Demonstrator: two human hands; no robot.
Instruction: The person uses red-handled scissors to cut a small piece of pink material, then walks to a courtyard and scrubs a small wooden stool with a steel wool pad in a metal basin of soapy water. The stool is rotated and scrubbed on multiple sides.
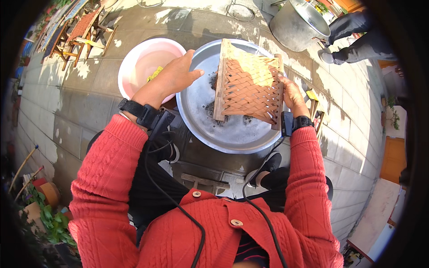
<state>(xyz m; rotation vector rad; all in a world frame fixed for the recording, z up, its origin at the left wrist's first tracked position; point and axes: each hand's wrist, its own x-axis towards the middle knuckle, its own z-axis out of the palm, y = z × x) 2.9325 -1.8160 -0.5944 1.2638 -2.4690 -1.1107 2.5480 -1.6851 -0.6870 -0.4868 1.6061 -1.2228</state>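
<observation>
A woven brown strap seat (249, 90) is stretched between two wooden rails, tilted over a wide metal basin (201, 142). My right hand (292, 92) grips its right rail. Whitish foamy water (197, 100) with dark patches fills the basin beneath. My left hand (181, 72) is empty, thumb and fingers apart, above the gap between this basin and a pink plastic basin (124, 72). The pink basin holds cloudy water and a yellow item (155, 73), partly covered by my left hand and wrist.
Folding wooden stools with woven seats (85, 26) stand at upper left. A large metal pot (291, 28) is at upper right, near a person's legs (362, 42). A low wooden piece (205, 180) lies between my feet. Black cables (197, 224) run from my wrists. Potted plants (55, 222) line the lower left.
</observation>
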